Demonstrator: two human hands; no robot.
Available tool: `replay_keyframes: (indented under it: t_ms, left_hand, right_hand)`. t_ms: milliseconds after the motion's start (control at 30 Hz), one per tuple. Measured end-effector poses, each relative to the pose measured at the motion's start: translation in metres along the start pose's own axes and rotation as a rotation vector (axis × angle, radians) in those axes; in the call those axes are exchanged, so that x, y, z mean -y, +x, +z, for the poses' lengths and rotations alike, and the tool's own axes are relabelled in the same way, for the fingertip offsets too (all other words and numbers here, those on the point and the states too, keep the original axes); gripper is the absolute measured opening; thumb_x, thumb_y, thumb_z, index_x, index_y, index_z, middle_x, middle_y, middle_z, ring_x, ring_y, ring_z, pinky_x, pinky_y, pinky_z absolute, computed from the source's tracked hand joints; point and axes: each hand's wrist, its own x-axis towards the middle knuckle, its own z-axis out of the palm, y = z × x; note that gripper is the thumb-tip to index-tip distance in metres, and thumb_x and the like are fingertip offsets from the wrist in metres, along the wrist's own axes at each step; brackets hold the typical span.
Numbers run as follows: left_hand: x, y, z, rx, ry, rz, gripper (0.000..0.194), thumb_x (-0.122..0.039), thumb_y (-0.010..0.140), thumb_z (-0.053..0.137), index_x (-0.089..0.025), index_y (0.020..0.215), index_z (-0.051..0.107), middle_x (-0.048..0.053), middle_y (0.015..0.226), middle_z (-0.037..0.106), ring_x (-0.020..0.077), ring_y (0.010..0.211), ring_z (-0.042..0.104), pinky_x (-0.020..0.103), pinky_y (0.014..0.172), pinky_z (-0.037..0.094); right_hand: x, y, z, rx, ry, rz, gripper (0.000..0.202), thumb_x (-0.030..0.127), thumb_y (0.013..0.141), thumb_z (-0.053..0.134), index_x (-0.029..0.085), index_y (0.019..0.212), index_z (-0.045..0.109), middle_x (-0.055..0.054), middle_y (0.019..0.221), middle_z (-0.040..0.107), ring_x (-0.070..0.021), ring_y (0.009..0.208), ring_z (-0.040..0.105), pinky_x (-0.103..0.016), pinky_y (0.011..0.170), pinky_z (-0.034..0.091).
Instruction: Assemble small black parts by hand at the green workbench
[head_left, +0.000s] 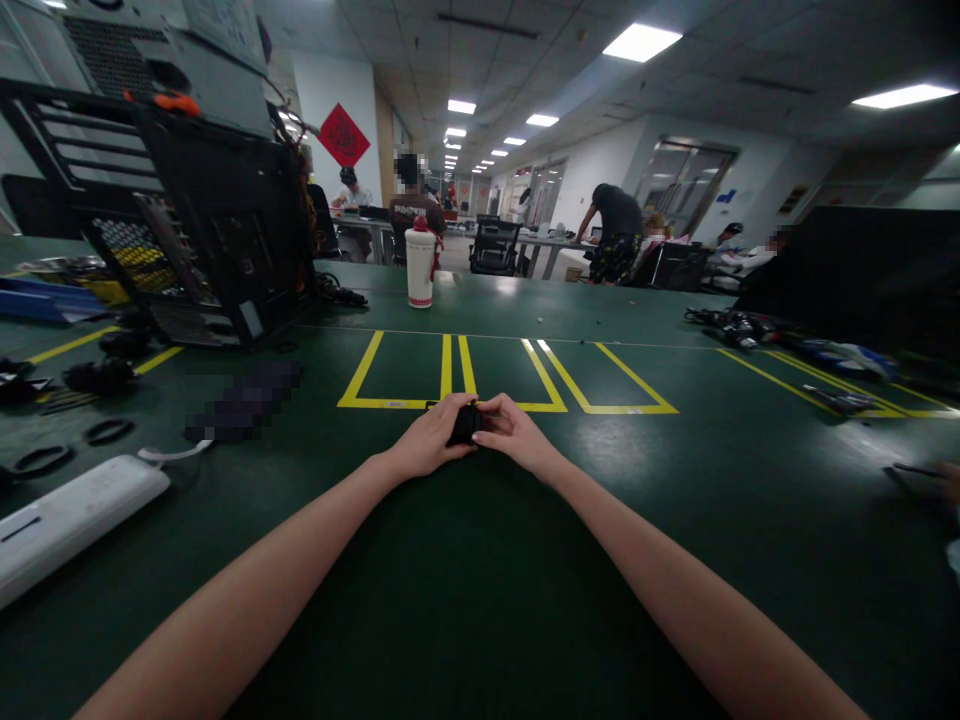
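Both my hands meet in front of me, low over the green tabletop (480,540), around a small black object (465,425). My left hand (433,437) wraps it from the left, with the fingers over its top. From the other side my right hand (510,432) pinches its edge between thumb and fingers. Most of the object is covered, so its kind cannot be made out. Just beyond my fingers run yellow tape outlines (397,404) on the table.
At the left stands an open black computer case (217,220). Nearer lie a white power bank-like block (82,515), a cable and black rings (109,431). A white cup (421,265) stands beyond the tape. Tools and cables (731,325) lie right; another person's hand (951,482) shows at the edge.
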Motion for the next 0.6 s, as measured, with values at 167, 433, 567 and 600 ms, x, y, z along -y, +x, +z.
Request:
replay_keyframes:
  t_ms: [167, 433, 567, 600]
  left_hand:
    - [0.0000, 0.0001, 0.0009, -0.010, -0.004, 0.013, 0.062, -0.026, 0.070, 0.058, -0.023, 0.119, 0.021, 0.007, 0.115, 0.038, 0.0229, 0.104, 0.043, 0.040, 0.088, 0.038]
    - [-0.0003, -0.0010, 0.0009, -0.013, 0.003, 0.006, 0.061, -0.025, 0.070, 0.058, -0.024, 0.119, 0.022, 0.007, 0.115, 0.038, 0.0225, 0.104, 0.043, 0.040, 0.088, 0.038]
    - [-0.0004, -0.0015, 0.0012, -0.019, 0.024, -0.014, 0.060, -0.025, 0.071, 0.057, -0.024, 0.119, 0.022, 0.007, 0.115, 0.038, 0.0232, 0.103, 0.043, 0.040, 0.085, 0.039]
    - [-0.0004, -0.0015, 0.0012, -0.020, 0.027, -0.018, 0.061, -0.025, 0.070, 0.058, -0.024, 0.119, 0.022, 0.007, 0.114, 0.038, 0.0232, 0.103, 0.044, 0.041, 0.085, 0.039]
  right_hand:
    - [-0.0021, 0.0009, 0.0019, -0.037, 0.008, -0.014, 0.022, 0.028, 0.068, 0.057, 0.021, 0.086, 0.047, 0.000, 0.091, 0.052, -0.0134, 0.086, 0.054, -0.034, 0.083, 0.042]
    - [-0.0023, 0.0012, -0.0030, 0.023, -0.006, 0.024, 0.032, 0.023, 0.063, 0.062, 0.021, 0.090, 0.046, -0.001, 0.095, 0.053, -0.0153, 0.091, 0.053, -0.036, 0.084, 0.041]
    - [-0.0013, 0.0002, -0.0012, 0.042, 0.019, -0.014, 0.033, 0.021, 0.062, 0.064, 0.022, 0.089, 0.045, 0.000, 0.097, 0.051, -0.0146, 0.092, 0.053, -0.035, 0.085, 0.041]
    - [-0.0010, 0.0005, -0.0003, 0.031, 0.020, -0.013, 0.029, 0.022, 0.063, 0.062, 0.022, 0.088, 0.046, 0.000, 0.096, 0.052, -0.0142, 0.091, 0.054, -0.035, 0.085, 0.041]
